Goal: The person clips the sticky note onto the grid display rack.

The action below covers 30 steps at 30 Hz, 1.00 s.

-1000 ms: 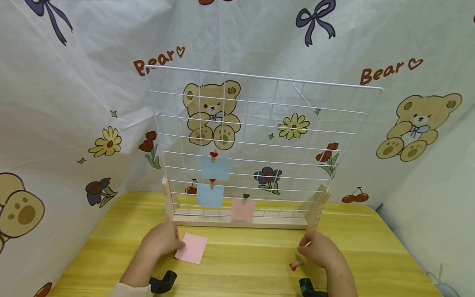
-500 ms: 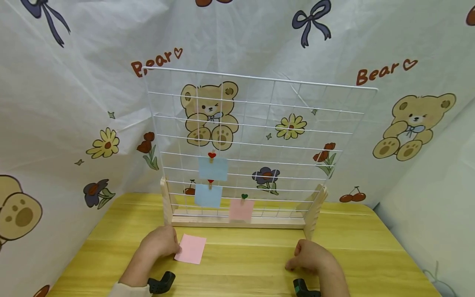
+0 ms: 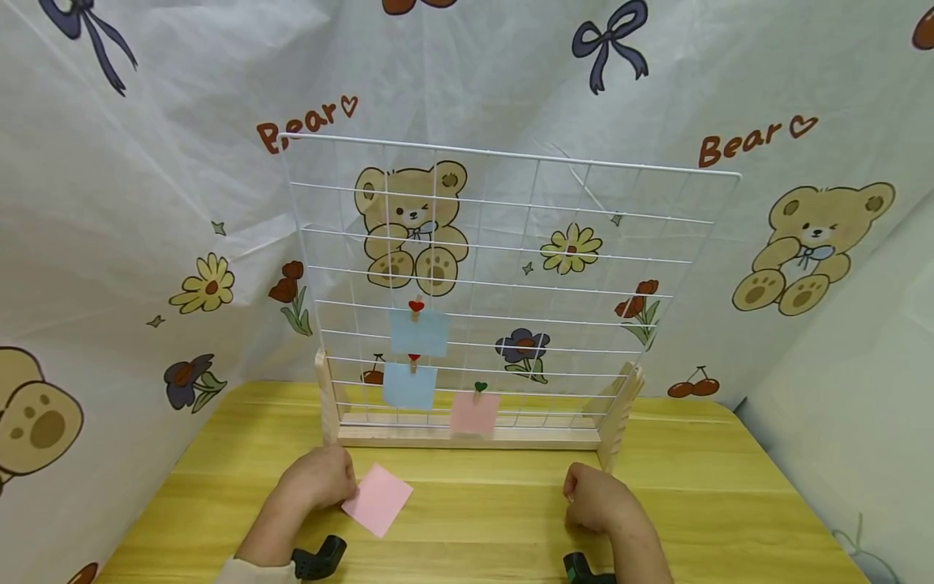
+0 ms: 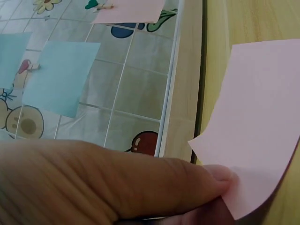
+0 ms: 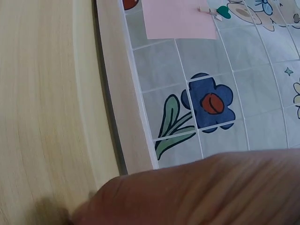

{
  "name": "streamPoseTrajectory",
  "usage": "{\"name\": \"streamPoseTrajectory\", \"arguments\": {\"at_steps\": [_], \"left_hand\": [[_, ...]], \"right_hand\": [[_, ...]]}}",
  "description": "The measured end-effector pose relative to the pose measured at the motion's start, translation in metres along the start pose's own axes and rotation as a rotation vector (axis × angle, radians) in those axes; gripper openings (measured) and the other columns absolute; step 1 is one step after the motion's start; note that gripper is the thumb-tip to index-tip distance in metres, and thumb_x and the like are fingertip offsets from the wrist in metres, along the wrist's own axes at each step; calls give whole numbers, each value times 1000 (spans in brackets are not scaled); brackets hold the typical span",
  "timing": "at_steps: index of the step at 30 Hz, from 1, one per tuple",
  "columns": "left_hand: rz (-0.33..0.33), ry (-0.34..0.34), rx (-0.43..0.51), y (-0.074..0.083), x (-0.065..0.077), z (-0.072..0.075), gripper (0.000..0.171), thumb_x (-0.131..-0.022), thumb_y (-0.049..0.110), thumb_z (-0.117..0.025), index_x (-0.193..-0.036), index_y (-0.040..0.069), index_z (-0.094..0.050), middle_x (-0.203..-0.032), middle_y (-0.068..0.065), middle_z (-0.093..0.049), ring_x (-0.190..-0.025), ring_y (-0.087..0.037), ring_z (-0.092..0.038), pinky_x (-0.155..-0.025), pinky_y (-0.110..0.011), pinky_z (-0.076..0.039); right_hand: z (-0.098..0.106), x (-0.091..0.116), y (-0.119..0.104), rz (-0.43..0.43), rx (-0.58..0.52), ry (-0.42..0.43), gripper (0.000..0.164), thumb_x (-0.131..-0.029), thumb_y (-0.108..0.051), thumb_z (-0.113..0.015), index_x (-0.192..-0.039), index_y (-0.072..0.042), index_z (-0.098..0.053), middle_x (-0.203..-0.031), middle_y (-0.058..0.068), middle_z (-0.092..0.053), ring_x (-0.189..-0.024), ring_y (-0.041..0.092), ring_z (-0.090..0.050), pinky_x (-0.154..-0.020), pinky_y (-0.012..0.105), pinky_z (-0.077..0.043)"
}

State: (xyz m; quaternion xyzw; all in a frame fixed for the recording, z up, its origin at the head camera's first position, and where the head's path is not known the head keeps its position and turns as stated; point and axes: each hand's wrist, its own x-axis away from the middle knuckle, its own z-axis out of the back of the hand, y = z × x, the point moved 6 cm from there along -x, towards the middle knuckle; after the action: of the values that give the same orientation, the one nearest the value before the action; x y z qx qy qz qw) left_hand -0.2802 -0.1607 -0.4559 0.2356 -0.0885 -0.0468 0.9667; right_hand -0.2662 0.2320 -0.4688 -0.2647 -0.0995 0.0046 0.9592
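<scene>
In the head view my left hand (image 3: pixel 319 477) pinches a pink paper note (image 3: pixel 379 499) by its near left corner, low over the table. The left wrist view shows my thumb pressed on that corner of the note (image 4: pixel 262 108), which bends slightly. At the right, my right hand (image 3: pixel 600 501) has its fingers curled in, close over the tabletop. The small red-ended clothespin that lay there is out of sight, covered by these fingers. The right wrist view shows mainly the back of the thumb (image 5: pixel 187 197), with the fingertips cut off.
A white wire grid (image 3: pixel 511 154) leans back in a wooden stand (image 3: pixel 540 439) behind both hands. Heart clothespins hold an upper blue note (image 3: pixel 419 334), a lower blue note (image 3: pixel 410 386) and a pink note (image 3: pixel 474 415) on it. A printed cloth hangs behind the wooden table (image 3: pixel 467 543).
My right hand came down over the red-ended clothespin, which no longer shows on the table, then shifted left. The pink note in my left hand has turned to a diamond-like angle.
</scene>
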Motion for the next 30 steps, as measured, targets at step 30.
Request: {"name": "streamPoseTrajectory", "arguments": {"at_steps": [30], "left_hand": [[-37,-94,127,18,8,5,15,-77,2,-72,-71,11,-61,-67,-2,-55,-59,-16,-47,-53,-27,-33]], "right_hand": [[12,-3,-10,52,20,61,11,-84,-8,-80,-84,-8,-69,-79,0,-65,-71,16,-55,-66,34,-49]]}}
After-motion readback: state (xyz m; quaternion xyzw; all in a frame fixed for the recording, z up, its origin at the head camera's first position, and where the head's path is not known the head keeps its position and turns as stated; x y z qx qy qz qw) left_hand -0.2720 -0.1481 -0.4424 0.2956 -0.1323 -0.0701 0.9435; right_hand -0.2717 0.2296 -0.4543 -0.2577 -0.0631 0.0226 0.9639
